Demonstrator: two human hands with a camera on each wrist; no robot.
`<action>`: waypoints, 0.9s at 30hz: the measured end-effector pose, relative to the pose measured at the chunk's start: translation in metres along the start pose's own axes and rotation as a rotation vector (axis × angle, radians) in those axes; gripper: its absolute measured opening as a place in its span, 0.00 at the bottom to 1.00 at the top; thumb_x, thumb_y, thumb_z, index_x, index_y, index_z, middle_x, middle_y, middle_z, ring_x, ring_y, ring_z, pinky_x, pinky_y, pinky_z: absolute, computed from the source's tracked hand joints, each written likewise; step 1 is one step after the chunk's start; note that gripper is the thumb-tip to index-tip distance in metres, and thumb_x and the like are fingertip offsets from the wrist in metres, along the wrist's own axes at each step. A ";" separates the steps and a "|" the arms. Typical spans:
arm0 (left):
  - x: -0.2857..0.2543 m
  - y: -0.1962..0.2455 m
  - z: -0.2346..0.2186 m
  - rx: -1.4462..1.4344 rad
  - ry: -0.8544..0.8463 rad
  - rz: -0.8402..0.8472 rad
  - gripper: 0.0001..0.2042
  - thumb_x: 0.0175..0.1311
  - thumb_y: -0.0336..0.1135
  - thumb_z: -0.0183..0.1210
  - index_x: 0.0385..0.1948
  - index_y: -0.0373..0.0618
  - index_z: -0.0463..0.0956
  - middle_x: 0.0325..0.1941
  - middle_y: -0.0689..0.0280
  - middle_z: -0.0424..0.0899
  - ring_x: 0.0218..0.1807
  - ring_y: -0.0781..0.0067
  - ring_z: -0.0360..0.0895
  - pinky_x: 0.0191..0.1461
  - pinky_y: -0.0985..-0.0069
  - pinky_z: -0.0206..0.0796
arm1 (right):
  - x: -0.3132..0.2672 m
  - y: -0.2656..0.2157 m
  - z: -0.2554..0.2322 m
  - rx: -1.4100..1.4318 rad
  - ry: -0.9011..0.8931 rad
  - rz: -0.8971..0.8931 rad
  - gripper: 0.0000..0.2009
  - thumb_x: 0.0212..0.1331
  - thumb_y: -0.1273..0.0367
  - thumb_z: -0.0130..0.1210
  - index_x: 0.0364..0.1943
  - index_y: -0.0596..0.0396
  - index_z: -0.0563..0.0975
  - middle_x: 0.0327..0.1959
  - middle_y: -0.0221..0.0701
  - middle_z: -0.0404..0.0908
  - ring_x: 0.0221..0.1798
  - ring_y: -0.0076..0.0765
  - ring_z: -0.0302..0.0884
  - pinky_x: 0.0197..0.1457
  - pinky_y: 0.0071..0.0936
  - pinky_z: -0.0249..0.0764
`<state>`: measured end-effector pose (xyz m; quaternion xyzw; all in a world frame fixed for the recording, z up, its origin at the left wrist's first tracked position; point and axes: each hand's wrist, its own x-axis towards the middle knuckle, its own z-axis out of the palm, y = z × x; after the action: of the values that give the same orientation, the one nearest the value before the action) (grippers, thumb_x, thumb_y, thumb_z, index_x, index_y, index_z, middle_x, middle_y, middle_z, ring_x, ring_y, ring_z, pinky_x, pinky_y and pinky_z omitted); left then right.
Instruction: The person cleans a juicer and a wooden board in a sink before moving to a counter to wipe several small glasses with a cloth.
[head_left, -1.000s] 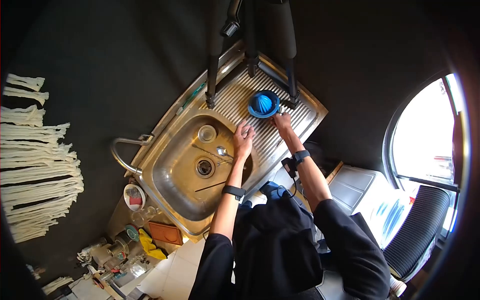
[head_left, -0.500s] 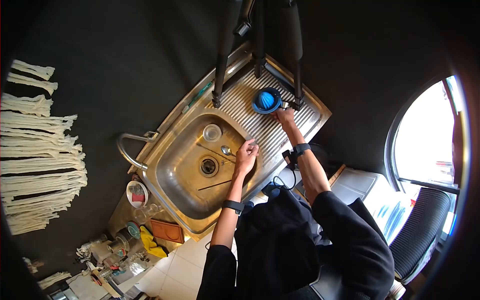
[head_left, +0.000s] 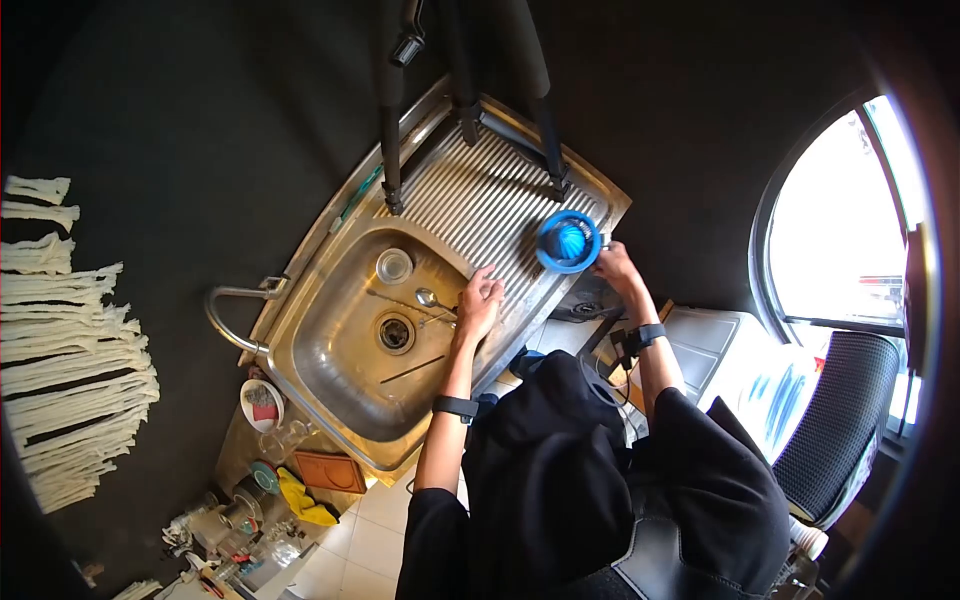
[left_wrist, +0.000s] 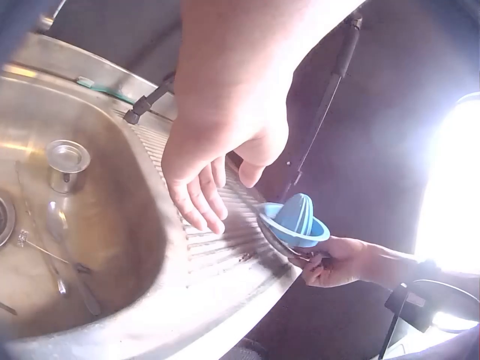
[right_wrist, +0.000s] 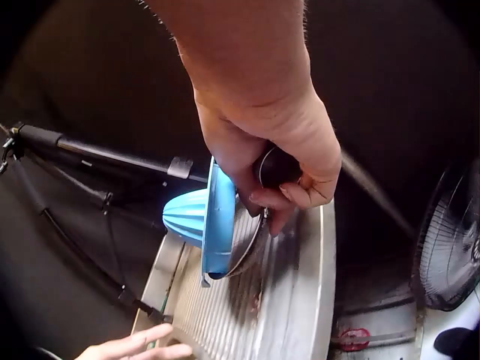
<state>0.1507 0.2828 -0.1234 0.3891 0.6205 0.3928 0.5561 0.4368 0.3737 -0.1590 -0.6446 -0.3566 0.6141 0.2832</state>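
Note:
My right hand grips a blue citrus juicer at its side, by the front right edge of the ribbed drainboard. The juicer's ridged cone tilts sideways in the right wrist view, and a thin metal rim shows behind the blue dish. My left hand hovers over the sink's right edge with relaxed fingers and nothing in them. In the sink basin are a round metal cup, a spoon and several thin utensils.
Black tripod legs stand on the back of the drainboard. A curved tap rises at the sink's left. A white bowl, a brown tray and a yellow cloth lie lower left. A fan stands at the right.
My right hand has carried the juicer from the middle of the drainboard right and toward my body, to its front edge. My left hand has shifted toward the sink's right rim.

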 end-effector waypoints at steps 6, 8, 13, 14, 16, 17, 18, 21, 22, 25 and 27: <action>-0.003 0.013 0.003 0.107 -0.045 -0.023 0.19 0.63 0.30 0.54 0.56 0.39 0.66 0.38 0.58 0.81 0.33 0.74 0.79 0.38 0.80 0.70 | 0.040 -0.024 -0.060 0.043 0.217 0.030 0.07 0.53 0.69 0.54 0.21 0.55 0.75 0.18 0.27 0.74 0.17 0.20 0.69 0.16 0.16 0.62; 0.000 0.007 0.004 0.094 -0.064 -0.021 0.19 0.63 0.30 0.54 0.56 0.39 0.66 0.39 0.58 0.81 0.33 0.74 0.79 0.38 0.81 0.70 | 0.051 -0.036 -0.062 -0.078 0.214 -0.008 0.06 0.50 0.70 0.55 0.21 0.56 0.76 0.17 0.28 0.75 0.17 0.21 0.69 0.18 0.17 0.64; -0.001 0.005 0.002 0.065 -0.085 -0.027 0.20 0.62 0.30 0.54 0.56 0.38 0.66 0.39 0.58 0.81 0.34 0.74 0.79 0.39 0.81 0.70 | 0.084 -0.035 -0.069 -0.221 0.295 -0.158 0.05 0.46 0.72 0.56 0.17 0.56 0.77 0.15 0.26 0.75 0.17 0.21 0.69 0.20 0.22 0.65; -0.001 0.006 0.002 0.081 -0.091 -0.024 0.20 0.62 0.30 0.54 0.56 0.38 0.65 0.38 0.58 0.81 0.34 0.74 0.79 0.39 0.80 0.70 | 0.082 -0.038 -0.067 -0.221 0.319 -0.193 0.06 0.45 0.72 0.56 0.15 0.55 0.76 0.14 0.26 0.75 0.17 0.22 0.69 0.21 0.23 0.65; -0.001 0.007 0.001 0.096 -0.095 -0.021 0.20 0.62 0.30 0.54 0.56 0.37 0.65 0.38 0.58 0.81 0.34 0.74 0.79 0.39 0.80 0.70 | 0.086 -0.035 -0.068 -0.205 0.288 -0.227 0.06 0.45 0.72 0.56 0.15 0.55 0.76 0.14 0.26 0.74 0.17 0.22 0.69 0.21 0.23 0.64; -0.001 0.007 0.000 0.091 -0.090 -0.025 0.20 0.62 0.30 0.55 0.56 0.37 0.65 0.38 0.58 0.81 0.34 0.74 0.79 0.39 0.80 0.71 | 0.087 -0.033 -0.068 -0.187 0.258 -0.260 0.06 0.45 0.72 0.56 0.15 0.54 0.76 0.14 0.26 0.74 0.17 0.22 0.68 0.21 0.23 0.63; -0.001 0.005 0.000 0.086 -0.085 -0.030 0.20 0.62 0.31 0.55 0.56 0.37 0.66 0.37 0.58 0.81 0.34 0.74 0.79 0.39 0.80 0.71 | 0.085 -0.035 -0.068 -0.188 0.257 -0.259 0.06 0.45 0.72 0.56 0.15 0.54 0.76 0.14 0.26 0.74 0.17 0.22 0.68 0.21 0.23 0.63; 0.001 -0.007 0.001 0.080 -0.077 0.028 0.19 0.64 0.34 0.55 0.55 0.41 0.67 0.34 0.59 0.81 0.32 0.72 0.81 0.36 0.79 0.71 | 0.076 -0.036 -0.070 -0.190 0.214 -0.288 0.06 0.45 0.72 0.56 0.15 0.54 0.76 0.13 0.26 0.74 0.17 0.22 0.68 0.21 0.22 0.61; 0.000 -0.007 0.001 0.077 -0.072 0.024 0.19 0.64 0.34 0.55 0.55 0.41 0.67 0.34 0.59 0.81 0.32 0.72 0.81 0.36 0.79 0.71 | 0.074 -0.034 -0.074 -0.259 0.204 -0.269 0.06 0.46 0.72 0.56 0.15 0.55 0.76 0.13 0.26 0.73 0.17 0.22 0.68 0.22 0.22 0.61; -0.004 -0.004 0.001 0.054 -0.076 -0.035 0.20 0.62 0.33 0.56 0.55 0.38 0.66 0.36 0.59 0.81 0.34 0.75 0.78 0.38 0.80 0.71 | 0.061 -0.023 -0.078 -0.305 0.151 -0.240 0.07 0.47 0.71 0.55 0.16 0.55 0.76 0.14 0.25 0.73 0.18 0.21 0.68 0.22 0.22 0.61; -0.005 -0.002 0.003 0.075 -0.077 -0.056 0.20 0.62 0.33 0.56 0.55 0.39 0.67 0.36 0.60 0.81 0.33 0.75 0.78 0.38 0.80 0.71 | 0.036 -0.024 -0.067 -0.286 0.100 -0.217 0.07 0.47 0.71 0.55 0.16 0.56 0.76 0.15 0.25 0.73 0.19 0.20 0.68 0.23 0.22 0.62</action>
<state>0.1538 0.2780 -0.1237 0.4070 0.6237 0.3383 0.5753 0.5007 0.4217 -0.1549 -0.6657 -0.4934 0.4902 0.2705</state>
